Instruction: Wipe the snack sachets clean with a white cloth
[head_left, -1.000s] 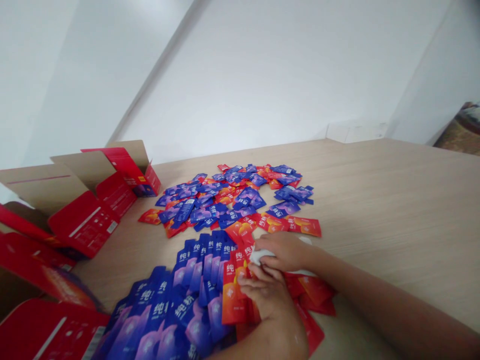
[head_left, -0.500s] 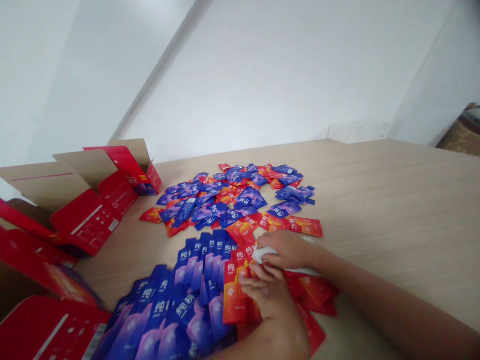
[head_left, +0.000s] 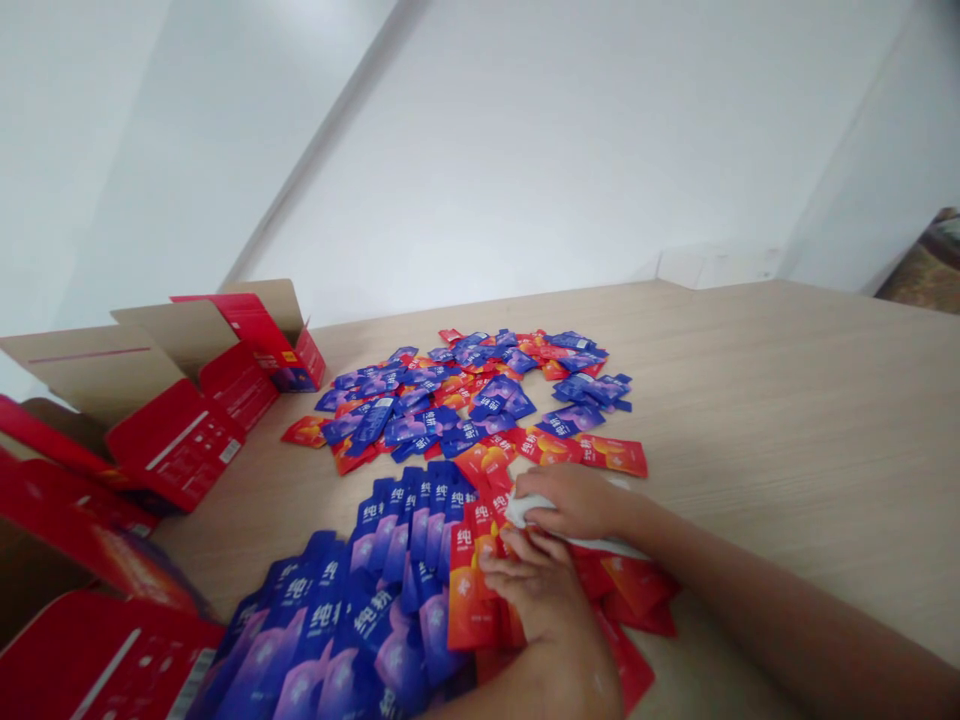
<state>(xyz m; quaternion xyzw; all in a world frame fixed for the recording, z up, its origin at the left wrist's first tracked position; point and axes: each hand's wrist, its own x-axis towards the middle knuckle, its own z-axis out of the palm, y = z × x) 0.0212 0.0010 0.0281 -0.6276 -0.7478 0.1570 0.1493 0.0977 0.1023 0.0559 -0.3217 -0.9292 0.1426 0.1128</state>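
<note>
My right hand is closed on a white packet that lies over red sachets near the table's front. My left hand rests just below it, fingers bent and pressed on a red-orange sachet. To the left of both hands a fanned row of blue-purple sachets overlaps toward the front edge. Farther back lies a loose heap of blue and red sachets.
Opened red cardboard boxes with flaps up stand at the left, and another red box lies at the front left corner. The wooden table stretches right to white walls. A patterned object shows at the far right.
Both hands stay on the same spot; the fingers shift only slightly. The camera has tilted a little.
</note>
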